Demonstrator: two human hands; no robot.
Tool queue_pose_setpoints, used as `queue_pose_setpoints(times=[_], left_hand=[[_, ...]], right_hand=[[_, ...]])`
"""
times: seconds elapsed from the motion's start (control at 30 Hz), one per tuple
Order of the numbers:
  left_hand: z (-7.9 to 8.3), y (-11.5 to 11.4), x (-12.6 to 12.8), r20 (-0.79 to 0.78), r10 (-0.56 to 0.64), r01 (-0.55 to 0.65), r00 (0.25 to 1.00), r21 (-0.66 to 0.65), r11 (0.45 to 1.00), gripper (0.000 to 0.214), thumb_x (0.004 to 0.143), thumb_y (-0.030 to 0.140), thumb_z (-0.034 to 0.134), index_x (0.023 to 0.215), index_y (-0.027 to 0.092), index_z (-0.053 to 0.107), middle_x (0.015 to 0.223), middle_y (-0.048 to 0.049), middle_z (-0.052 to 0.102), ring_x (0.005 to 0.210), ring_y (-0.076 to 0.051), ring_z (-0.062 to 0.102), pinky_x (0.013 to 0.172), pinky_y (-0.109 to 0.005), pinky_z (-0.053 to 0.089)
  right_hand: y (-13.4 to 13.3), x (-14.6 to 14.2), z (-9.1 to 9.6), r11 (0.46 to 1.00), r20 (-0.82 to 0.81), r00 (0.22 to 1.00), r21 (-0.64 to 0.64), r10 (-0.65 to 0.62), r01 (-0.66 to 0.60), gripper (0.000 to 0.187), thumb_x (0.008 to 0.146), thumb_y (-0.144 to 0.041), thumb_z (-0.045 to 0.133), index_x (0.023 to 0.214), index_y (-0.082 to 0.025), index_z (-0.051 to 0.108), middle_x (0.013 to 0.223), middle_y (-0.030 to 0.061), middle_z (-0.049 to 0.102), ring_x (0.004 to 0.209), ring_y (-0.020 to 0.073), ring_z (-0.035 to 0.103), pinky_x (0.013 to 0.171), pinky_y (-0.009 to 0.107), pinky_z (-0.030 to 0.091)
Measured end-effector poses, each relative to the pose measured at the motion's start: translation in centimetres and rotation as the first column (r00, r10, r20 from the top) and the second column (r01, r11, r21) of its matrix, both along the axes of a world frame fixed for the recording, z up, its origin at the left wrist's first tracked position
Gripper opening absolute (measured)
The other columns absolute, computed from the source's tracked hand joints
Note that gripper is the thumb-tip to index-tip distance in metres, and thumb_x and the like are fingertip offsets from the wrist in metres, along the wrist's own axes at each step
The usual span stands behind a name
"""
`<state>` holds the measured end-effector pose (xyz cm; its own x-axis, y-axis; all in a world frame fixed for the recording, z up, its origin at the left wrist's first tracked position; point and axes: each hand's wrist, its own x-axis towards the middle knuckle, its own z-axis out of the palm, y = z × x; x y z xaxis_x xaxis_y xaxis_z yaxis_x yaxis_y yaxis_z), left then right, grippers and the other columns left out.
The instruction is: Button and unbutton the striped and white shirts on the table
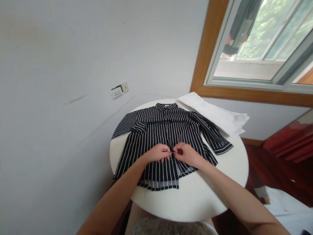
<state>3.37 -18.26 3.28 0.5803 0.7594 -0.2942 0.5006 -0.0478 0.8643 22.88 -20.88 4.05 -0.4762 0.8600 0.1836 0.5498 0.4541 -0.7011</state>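
Observation:
A black shirt with white stripes (156, 130) lies flat and face up on a round white table (210, 192), collar toward the wall, sleeves spread to both sides. My left hand (159, 152) and my right hand (186, 154) meet at the shirt's front placket, low on the garment. Both hands are closed in a pinch on the placket edges, fingertips almost touching each other. What sits between the fingertips is too small to make out.
A stack of folded white cloth (215, 114) lies on the table's far right, by a wood-framed window (202, 58). A wall socket (116, 92) is on the white wall behind. Dark red floor (269, 169) and white bedding (288, 205) show at right.

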Motion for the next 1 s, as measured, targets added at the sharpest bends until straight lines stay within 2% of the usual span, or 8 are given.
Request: queue_pose_setpoints(times=[0.33,0.53,0.6,0.7,0.83,1.0], left_hand=[[0.31,-0.09,-0.01,-0.014,-0.001,0.002,1.000,0.012,1.000,0.017,0.076,0.023,0.049,0.081,0.014,0.061,0.071,0.0003,0.066,0.041,-0.006,0.050,0.037,-0.017,0.035],[0.47,-0.07,0.11,-0.014,-0.012,0.012,1.000,-0.003,1.000,0.020,0.077,0.023,0.049,0.084,0.012,0.064,0.071,0.0001,0.066,0.040,-0.004,0.048,0.037,-0.015,0.034],[0.49,-0.08,0.09,-0.006,-0.009,0.009,1.000,-0.005,1.000,0.020,0.077,0.023,0.049,0.084,0.012,0.064,0.070,-0.0002,0.066,0.040,-0.004,0.048,0.037,-0.015,0.034],[0.55,-0.14,0.03,0.008,0.001,-0.001,1.000,0.000,1.000,0.021,0.077,0.024,0.048,0.084,0.012,0.064,0.071,-0.0010,0.067,0.041,-0.004,0.049,0.037,-0.015,0.033],[0.61,-0.23,0.03,0.034,0.020,-0.021,0.999,0.004,1.000,0.020,0.077,0.023,0.048,0.082,0.013,0.064,0.071,-0.0004,0.067,0.040,-0.004,0.048,0.037,-0.016,0.033],[0.64,-0.31,0.14,0.032,0.041,-0.041,0.999,0.007,0.999,0.018,0.078,0.022,0.047,0.081,0.013,0.062,0.068,0.0009,0.065,0.039,-0.004,0.047,0.036,-0.015,0.033]], right_hand=[[0.01,0.01,-0.33,1.000,0.056,0.998,0.024,-0.002,0.001,0.011,0.072,-0.009,0.060,0.080,-0.017,0.061,0.084,0.0012,0.052,0.063,0.0090,0.049,0.063,0.022,0.043],[-0.23,-0.31,-0.21,0.990,0.095,0.989,0.102,-0.109,0.100,0.012,0.073,-0.008,0.057,0.082,-0.015,0.059,0.091,0.0028,0.051,0.064,0.0086,0.047,0.064,0.022,0.041],[-0.34,-0.48,-0.21,0.989,0.110,0.987,0.103,-0.114,0.102,0.011,0.073,-0.008,0.057,0.081,-0.016,0.058,0.086,0.0016,0.051,0.064,0.0090,0.047,0.064,0.022,0.040],[-0.44,-0.61,-0.10,0.992,0.123,0.988,0.094,-0.093,0.082,0.010,0.071,-0.008,0.058,0.076,-0.017,0.057,0.073,-0.0013,0.050,0.066,0.0107,0.048,0.064,0.022,0.037],[-0.43,-0.49,0.08,0.995,0.089,0.993,0.068,-0.072,0.067,0.009,0.070,-0.008,0.059,0.072,-0.017,0.057,0.067,-0.0027,0.053,0.064,0.0103,0.049,0.062,0.021,0.037],[-0.27,-0.26,-0.06,0.997,0.000,1.000,-0.074,-0.016,0.016,0.011,0.073,-0.009,0.056,0.079,-0.017,0.060,0.070,-0.0025,0.060,0.062,0.0091,0.054,0.061,0.019,0.040]])
